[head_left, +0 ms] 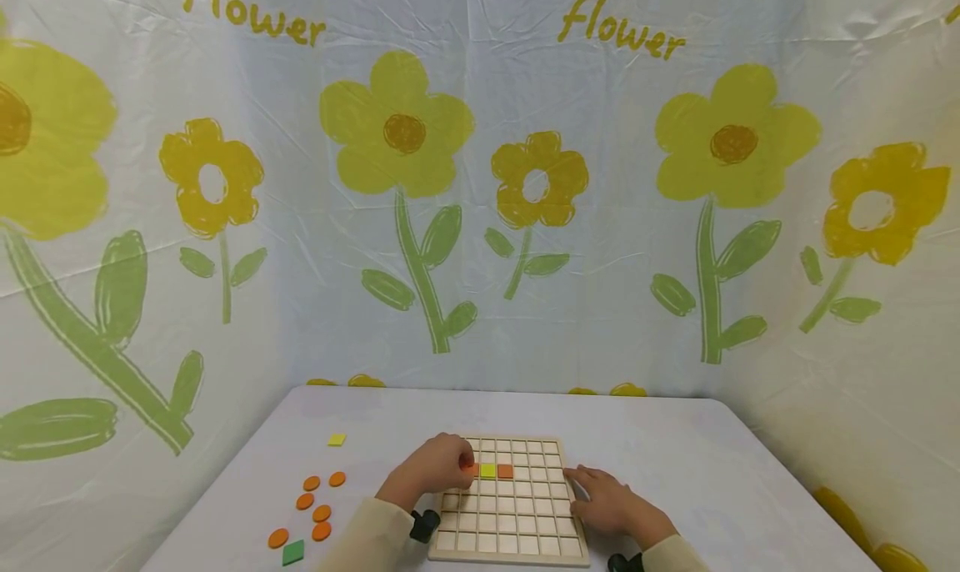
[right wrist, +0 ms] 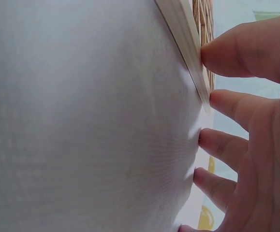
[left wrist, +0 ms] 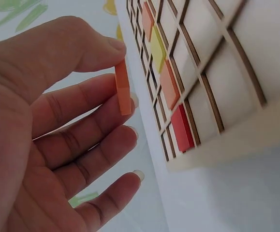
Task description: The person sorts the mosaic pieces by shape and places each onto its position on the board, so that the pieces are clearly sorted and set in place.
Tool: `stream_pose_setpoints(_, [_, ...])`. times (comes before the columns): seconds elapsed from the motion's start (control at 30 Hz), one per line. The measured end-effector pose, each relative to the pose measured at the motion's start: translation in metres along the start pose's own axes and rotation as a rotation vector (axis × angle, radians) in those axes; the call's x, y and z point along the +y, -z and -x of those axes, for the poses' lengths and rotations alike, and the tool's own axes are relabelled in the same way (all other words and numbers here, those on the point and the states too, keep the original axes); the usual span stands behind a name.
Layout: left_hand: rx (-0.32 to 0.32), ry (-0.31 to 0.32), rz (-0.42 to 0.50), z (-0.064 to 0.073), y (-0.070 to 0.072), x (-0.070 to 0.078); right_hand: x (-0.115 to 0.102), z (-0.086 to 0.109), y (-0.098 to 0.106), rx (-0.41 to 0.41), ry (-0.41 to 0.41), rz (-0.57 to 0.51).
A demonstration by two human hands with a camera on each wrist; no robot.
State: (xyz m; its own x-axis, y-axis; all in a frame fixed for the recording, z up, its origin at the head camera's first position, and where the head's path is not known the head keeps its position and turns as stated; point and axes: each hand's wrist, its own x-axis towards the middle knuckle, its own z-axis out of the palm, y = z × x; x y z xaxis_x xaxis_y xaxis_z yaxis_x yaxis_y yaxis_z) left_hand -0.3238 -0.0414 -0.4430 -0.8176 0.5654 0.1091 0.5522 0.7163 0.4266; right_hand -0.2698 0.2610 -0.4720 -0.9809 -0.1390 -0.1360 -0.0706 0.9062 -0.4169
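Between thumb and fingertips, my left hand (head_left: pixel 442 464) pinches an orange tile (left wrist: pixel 122 89), seen edge-on. It is over the left part of a wooden grid board (head_left: pixel 510 558). In one row of the board sit a yellow-green tile (head_left: pixel 488 471), an orange tile (head_left: pixel 506 471) to its right, another orange tile (left wrist: pixel 169 85) and a red tile (left wrist: pixel 182 128) at the row's left end. In the head view the left hand hides that end. My right hand (head_left: pixel 606 499) rests along the board's right edge, fingers spread, thumb and index fingertip against the wooden rim (right wrist: pixel 190 48).
Several round orange discs (head_left: pixel 322 514) lie on the white table (head_left: pixel 652 439) left of the board. A green square tile (head_left: pixel 293 552) is at the near left, a yellow square tile (head_left: pixel 337 440) farther back. A flower-printed curtain (head_left: pixel 480 322) hangs around the table.
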Motion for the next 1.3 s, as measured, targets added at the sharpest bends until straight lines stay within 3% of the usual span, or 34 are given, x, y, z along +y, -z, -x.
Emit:
stream_pose_setpoints(0.47, [0.058, -0.031, -0.042, -0.018, -0.011, 0.017, 0.000, 0.003, 0.002, 0.004, 0.013, 0.009])
stream_pose_setpoints(1.03, [0.045, -0.068, -0.045, -0.037, -0.026, 0.028, -0.001, 0.005, 0.004, -0.003, 0.014, 0.006])
stream_pose_setpoints(1.3, [0.040, -0.048, -0.063, -0.043, -0.035, 0.035, 0.000, 0.002, 0.003, -0.023, 0.005, 0.007])
